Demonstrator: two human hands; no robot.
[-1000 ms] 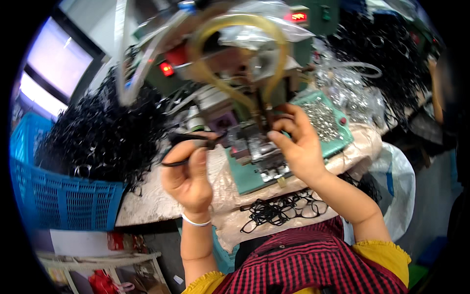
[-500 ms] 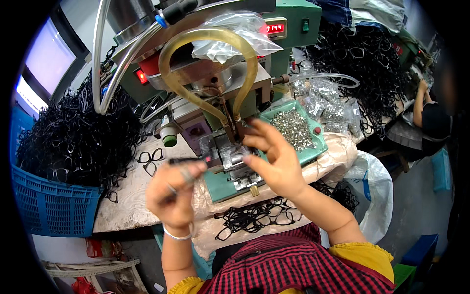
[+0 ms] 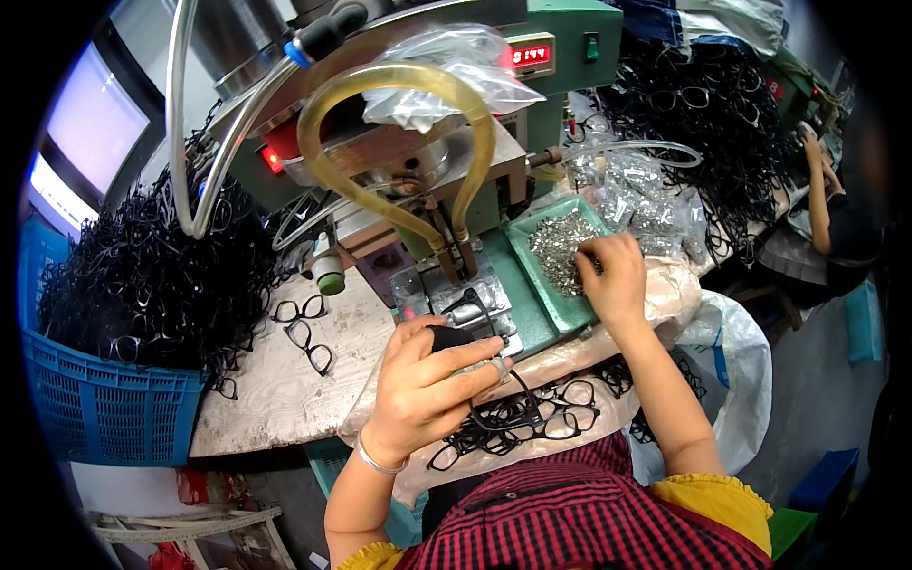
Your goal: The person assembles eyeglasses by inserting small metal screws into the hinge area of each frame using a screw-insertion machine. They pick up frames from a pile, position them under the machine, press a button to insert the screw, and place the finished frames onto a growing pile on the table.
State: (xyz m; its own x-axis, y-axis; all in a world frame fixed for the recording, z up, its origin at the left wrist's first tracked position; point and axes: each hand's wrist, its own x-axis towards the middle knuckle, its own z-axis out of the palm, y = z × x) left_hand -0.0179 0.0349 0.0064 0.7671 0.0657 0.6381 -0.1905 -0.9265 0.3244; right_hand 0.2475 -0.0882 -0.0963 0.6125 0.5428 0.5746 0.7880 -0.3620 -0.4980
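My left hand (image 3: 427, 385) is closed around a black eyeglass frame (image 3: 478, 302), in front of the press machine's metal fixture (image 3: 494, 290). Part of the frame reaches up over the fixture, and a dark curved piece shows below my fingers. A ring and a bracelet are on this hand and wrist. Over at the green tray (image 3: 546, 309), my right hand (image 3: 617, 280) has its fingers bent together at the heap of small shiny metal parts (image 3: 560, 245). Whatever lies between those fingertips is hidden. Two copper-coloured prongs (image 3: 456, 261) of the machine hang just above the fixture.
Black eyeglass frames (image 3: 532, 418) lie along the table's front edge, and a few (image 3: 300, 332) lie left of the machine. A blue basket (image 3: 104, 399) heaped with frames stands at left. Clear bags of metal parts (image 3: 641, 209) sit behind the tray. Another person (image 3: 822, 209) works at far right.
My left hand has moved right to the fixture, where the eyeglass frame now shows clearly in it. My right hand has gone from beside the prongs to the metal parts in the tray, its fingers closing.
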